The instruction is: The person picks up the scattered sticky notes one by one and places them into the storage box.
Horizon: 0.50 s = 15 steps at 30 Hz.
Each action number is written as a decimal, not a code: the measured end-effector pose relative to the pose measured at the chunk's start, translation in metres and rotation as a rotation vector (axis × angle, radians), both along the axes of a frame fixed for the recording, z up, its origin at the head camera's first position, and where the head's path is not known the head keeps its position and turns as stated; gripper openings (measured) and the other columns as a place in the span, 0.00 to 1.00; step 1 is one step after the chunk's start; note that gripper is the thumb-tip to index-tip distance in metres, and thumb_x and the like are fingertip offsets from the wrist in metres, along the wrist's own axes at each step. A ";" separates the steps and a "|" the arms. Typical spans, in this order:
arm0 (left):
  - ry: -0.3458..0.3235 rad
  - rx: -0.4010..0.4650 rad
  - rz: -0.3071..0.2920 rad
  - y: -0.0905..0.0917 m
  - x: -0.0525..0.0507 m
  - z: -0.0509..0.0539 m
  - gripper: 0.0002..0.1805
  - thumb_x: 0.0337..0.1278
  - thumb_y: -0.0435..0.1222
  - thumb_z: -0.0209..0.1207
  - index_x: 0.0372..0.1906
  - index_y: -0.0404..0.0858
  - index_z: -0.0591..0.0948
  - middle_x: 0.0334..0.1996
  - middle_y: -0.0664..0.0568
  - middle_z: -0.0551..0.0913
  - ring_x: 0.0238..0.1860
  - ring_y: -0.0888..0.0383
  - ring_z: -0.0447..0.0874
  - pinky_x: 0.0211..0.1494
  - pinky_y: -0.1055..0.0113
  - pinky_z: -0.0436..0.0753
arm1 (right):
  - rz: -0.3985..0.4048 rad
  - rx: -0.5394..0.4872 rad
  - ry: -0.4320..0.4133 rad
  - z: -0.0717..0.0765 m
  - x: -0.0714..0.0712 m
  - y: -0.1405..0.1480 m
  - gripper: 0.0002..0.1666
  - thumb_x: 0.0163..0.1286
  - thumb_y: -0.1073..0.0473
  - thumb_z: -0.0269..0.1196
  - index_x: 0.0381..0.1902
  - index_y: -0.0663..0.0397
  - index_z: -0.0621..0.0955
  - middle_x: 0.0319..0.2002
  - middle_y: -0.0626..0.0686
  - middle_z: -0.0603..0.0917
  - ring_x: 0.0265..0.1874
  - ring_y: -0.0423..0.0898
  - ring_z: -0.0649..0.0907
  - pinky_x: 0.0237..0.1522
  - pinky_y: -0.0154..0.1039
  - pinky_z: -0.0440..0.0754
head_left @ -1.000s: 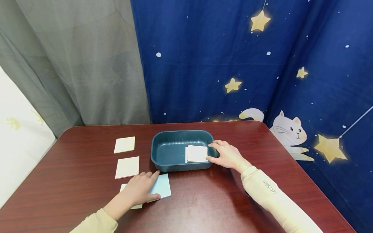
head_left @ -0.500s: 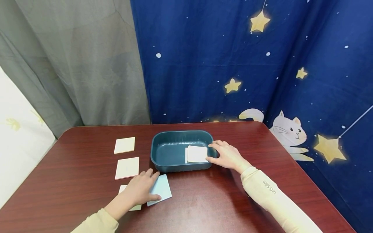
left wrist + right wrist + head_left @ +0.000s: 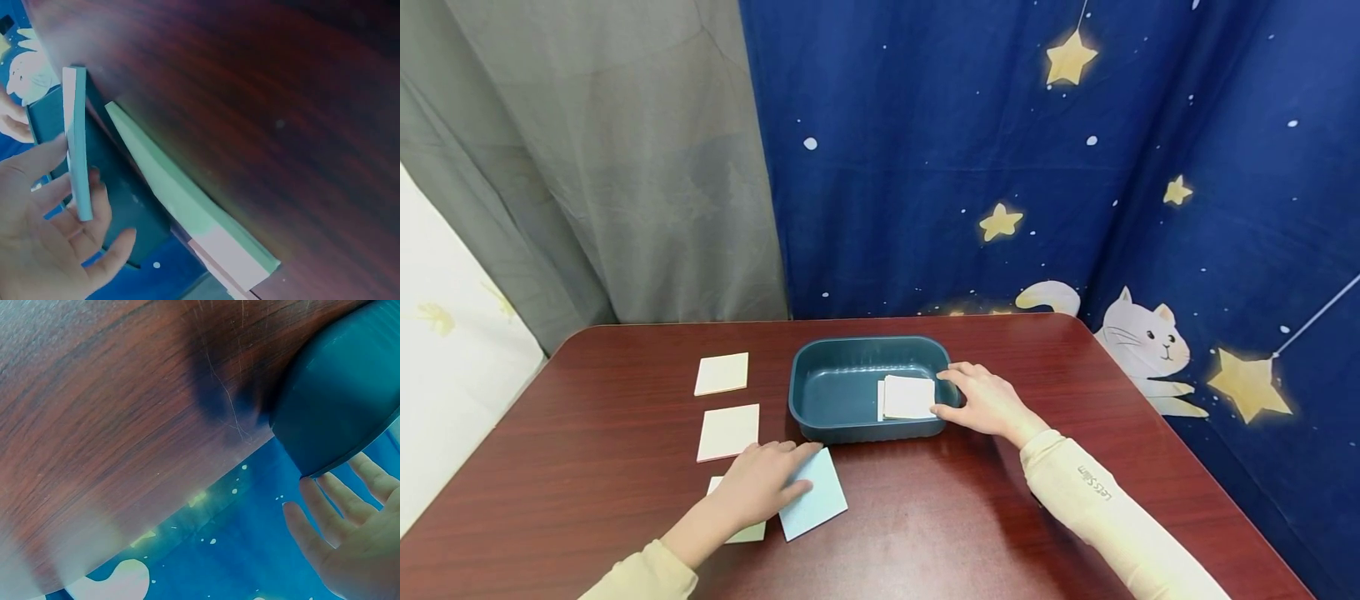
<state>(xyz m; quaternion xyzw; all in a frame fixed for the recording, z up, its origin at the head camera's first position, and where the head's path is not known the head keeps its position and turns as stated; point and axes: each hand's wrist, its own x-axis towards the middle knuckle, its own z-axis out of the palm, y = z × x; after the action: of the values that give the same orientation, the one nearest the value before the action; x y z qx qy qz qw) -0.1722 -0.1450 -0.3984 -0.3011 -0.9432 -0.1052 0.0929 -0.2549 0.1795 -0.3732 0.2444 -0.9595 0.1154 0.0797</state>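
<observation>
Three square note pads lay in a column on the left part of the table (image 3: 587, 467), with a grey curtain (image 3: 647, 167) behind: a cream pad (image 3: 722, 373) farthest from you, a pink-edged pad (image 3: 727, 432) in front of it, and a pale-green pad (image 3: 748, 533) closest, partly hidden by your left hand (image 3: 756, 483). That hand pinched a light-blue pad (image 3: 820, 502) between thumb and fingers, near the front of the teal bin (image 3: 872, 432); whether the pad touched the table could not be told. White-topped pads (image 3: 910, 397) lay stacked inside the bin's right end. Your right hand (image 3: 988, 402), well apart from your left, touched the right-hand rim with fingers spread and nearly straight. Beyond hung a blue curtain (image 3: 940, 100) with yellow stars and a white cat (image 3: 1146, 337).
</observation>
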 end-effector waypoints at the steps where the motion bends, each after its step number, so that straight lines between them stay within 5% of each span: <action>1: -0.004 0.024 -0.014 0.000 0.000 0.001 0.22 0.43 0.40 0.63 0.49 0.41 0.76 0.34 0.51 0.79 0.31 0.56 0.77 0.29 0.60 0.72 | 0.000 0.000 0.000 0.000 0.000 0.000 0.35 0.52 0.36 0.60 0.52 0.51 0.76 0.52 0.54 0.73 0.49 0.51 0.71 0.43 0.54 0.71; 9: -0.034 0.093 -0.082 0.002 0.005 0.016 0.17 0.49 0.32 0.57 0.48 0.42 0.77 0.36 0.53 0.80 0.31 0.61 0.77 0.27 0.65 0.73 | 0.003 0.006 -0.001 0.001 0.001 0.000 0.35 0.53 0.36 0.60 0.52 0.52 0.76 0.52 0.54 0.73 0.49 0.51 0.72 0.43 0.54 0.71; 15: 0.056 0.091 -0.136 0.002 0.007 0.025 0.18 0.46 0.29 0.58 0.47 0.43 0.78 0.33 0.55 0.80 0.22 0.63 0.73 0.23 0.66 0.70 | 0.004 0.012 -0.002 0.001 0.000 0.000 0.35 0.53 0.36 0.59 0.52 0.51 0.76 0.52 0.54 0.73 0.49 0.51 0.72 0.42 0.53 0.72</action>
<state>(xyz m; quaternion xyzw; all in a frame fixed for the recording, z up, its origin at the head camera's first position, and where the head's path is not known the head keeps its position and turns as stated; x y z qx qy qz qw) -0.1650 -0.1427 -0.3730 -0.3630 -0.9118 -0.1454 0.1255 -0.2544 0.1793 -0.3722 0.2468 -0.9597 0.1102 0.0772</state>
